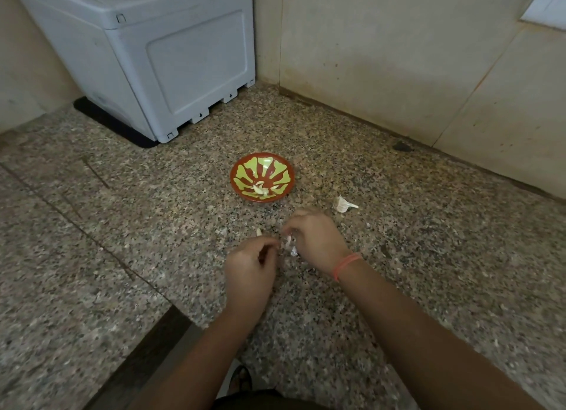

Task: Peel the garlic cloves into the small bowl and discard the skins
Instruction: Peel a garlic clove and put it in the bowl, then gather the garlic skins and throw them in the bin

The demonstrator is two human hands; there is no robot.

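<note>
**Item: garlic peeling, in progress.**

- Right hand (315, 238): fingers curled round a garlic clove (288, 241), held just above the bench (122, 226). A pale skin scrap (294, 252) hangs below it.
- Left hand (249, 265): fingers curled, tips close to the clove. Cannot tell whether they pinch skin or nothing.
- Small bowl (262, 177): beyond the hands, a few peeled cloves (260, 190) at its near side.
- Unpeeled garlic piece (343, 204): on the bench, right of the bowl.
- Loose clove (258, 232): on the bench, just beyond the left hand.

**Likely hazards:**
- The clove may slip from the grip as skin tears free and roll off the near edge.
- Pale skin flakes are hard to spot on speckled stone, so some may go undiscarded.
- A skin fragment clinging to the clove may end up in the bowl.
</note>
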